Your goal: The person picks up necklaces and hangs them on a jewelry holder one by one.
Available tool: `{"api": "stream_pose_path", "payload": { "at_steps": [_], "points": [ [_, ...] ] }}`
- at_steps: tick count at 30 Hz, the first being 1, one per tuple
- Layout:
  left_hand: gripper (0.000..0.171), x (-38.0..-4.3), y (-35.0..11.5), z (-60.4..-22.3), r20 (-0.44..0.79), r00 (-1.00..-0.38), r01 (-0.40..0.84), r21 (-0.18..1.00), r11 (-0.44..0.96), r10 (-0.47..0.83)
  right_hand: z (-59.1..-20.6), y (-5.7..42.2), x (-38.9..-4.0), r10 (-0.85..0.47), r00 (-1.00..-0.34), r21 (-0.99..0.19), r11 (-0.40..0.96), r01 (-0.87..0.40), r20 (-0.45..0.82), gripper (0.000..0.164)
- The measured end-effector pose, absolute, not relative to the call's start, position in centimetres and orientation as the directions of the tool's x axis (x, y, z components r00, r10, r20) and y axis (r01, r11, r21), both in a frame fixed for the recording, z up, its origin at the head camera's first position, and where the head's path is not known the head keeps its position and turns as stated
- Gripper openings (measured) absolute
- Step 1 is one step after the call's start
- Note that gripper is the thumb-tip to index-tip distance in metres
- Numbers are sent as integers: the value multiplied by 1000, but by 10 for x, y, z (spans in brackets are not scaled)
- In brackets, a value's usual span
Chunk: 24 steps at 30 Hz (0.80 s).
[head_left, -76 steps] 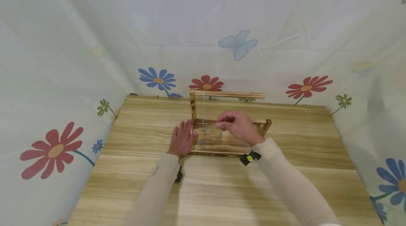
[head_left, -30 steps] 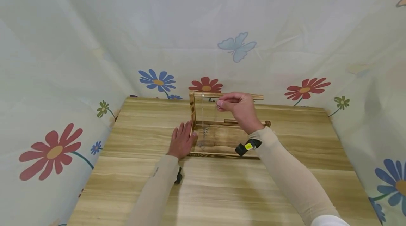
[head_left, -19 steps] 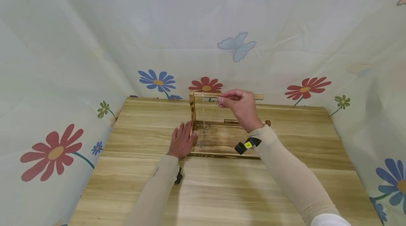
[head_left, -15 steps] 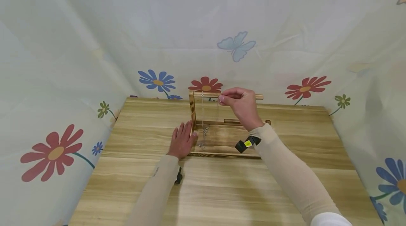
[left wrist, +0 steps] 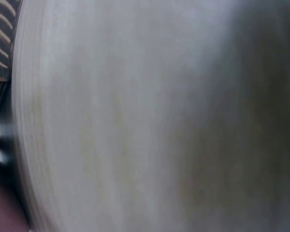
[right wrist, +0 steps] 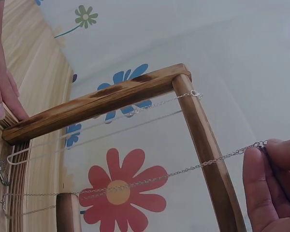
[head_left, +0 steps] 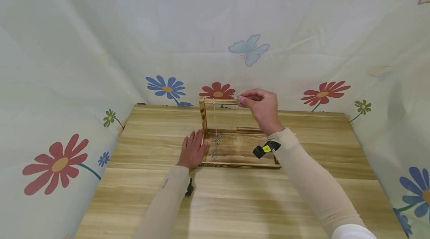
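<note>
My right hand (head_left: pixel 261 106) pinches a thin silver necklace (right wrist: pixel 183 170) between thumb and fingertips at the upper rod (right wrist: pixel 208 150) of a wooden jewelry stand (head_left: pixel 203 114). The necklace's strands dangle from the fingers and overlap the rod in the right wrist view. A second silver necklace (head_left: pixel 215 119) is looped over the same rod near the upright post, its lower end reaching the tray. My left hand (head_left: pixel 193 149) lies flat with straight fingers against the tray's left end. In the left wrist view, dark-striped wood (left wrist: pixel 0 41) shows at the corner; the rest is blurred.
The stand's shallow tray (head_left: pixel 238 153) has a raised front edge. A shorter, lower rod (head_left: pixel 250 129) runs along its back, partly behind the right arm. The wood-grain table (head_left: pixel 228 201) meets a floral curtain (head_left: pixel 289 60) at the back and sides.
My right hand has lifted the necklace from over the tray to the upper rod, then shifted slightly right along it. The left hand stays in place.
</note>
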State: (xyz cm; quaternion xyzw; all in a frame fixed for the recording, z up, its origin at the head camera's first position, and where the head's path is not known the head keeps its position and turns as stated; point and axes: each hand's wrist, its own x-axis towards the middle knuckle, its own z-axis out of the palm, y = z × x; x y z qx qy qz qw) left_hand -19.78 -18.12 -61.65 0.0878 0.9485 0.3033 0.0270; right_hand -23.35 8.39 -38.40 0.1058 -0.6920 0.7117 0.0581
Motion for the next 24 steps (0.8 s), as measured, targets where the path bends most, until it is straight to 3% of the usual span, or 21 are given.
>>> {"api": "stream_pose_path", "payload": {
  "at_steps": [24],
  "points": [
    [64,-198,-180,-612,-50,-984,117,556,823,174,-381,104,-232,-14,-975,-968,-119,-219,222,15]
  ]
}}
